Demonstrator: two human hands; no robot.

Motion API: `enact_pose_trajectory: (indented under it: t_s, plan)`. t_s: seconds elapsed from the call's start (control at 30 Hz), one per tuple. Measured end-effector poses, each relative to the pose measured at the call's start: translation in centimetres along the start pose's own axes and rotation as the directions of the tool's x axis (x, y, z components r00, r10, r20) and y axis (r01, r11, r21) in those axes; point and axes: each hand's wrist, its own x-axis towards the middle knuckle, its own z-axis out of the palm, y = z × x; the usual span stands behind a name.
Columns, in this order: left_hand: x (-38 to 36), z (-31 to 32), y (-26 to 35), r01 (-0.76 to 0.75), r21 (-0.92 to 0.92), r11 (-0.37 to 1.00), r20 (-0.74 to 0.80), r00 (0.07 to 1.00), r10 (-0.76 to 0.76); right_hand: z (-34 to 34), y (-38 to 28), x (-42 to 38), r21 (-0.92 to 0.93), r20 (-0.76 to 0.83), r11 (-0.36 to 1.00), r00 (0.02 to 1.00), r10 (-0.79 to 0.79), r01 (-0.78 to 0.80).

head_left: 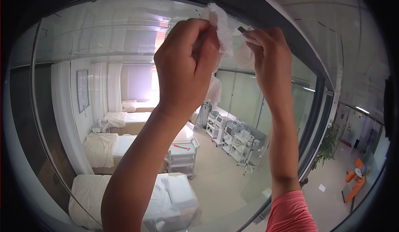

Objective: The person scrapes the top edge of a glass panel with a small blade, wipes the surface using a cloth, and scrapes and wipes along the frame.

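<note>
A crumpled white cloth or tissue (223,28) is pinched in my left hand (187,53), raised at the upper middle against a large glass pane (241,182). Part of the white material hangs down below the hand. Just to the right, my right hand (272,45) is closed around a small dark-tipped object (242,30), with a bit of white material beside it. What the dark-tipped object is cannot be made out. The two hands are apart, near the dark upper frame (266,14) of the pane.
Through the glass, several beds with white covers (93,190) line the left side. A trolley (182,157) carries a red item. White equipment carts (243,147) stand further back. At the right are a green plant (328,142) and an orange object (355,184).
</note>
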Motion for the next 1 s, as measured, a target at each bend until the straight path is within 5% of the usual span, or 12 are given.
enact_pose_trajectory:
  t_s: [0.5, 0.63, 0.87, 1.0]
  plan:
    - [-0.3, 0.1, 0.3, 0.063, -0.002, 0.998, -0.002, 0.998, -0.063, 1.0, 0.7, -0.4, 0.131, -0.036, 0.991, 0.999, 0.002, 0.003]
    - [-0.1, 0.0, -0.3, -0.016, 0.078, 0.997, -0.012, 1.000, 0.017, 0.7, 0.3, -1.5, 0.152, -0.025, 0.987, 0.998, 0.059, -0.055]
    - [-0.6, -0.3, 0.1, 0.126, 0.059, 0.990, 0.028, 0.991, -0.128, 0.8, -0.3, -0.6, 0.142, -0.010, 0.989, 0.999, 0.042, -0.040]
    - [-0.5, 0.0, -0.4, -0.005, 0.062, 0.998, 0.020, 1.000, 0.004, 1.0, -0.1, -0.5, 0.100, -0.008, 0.994, 0.999, 0.037, -0.036]
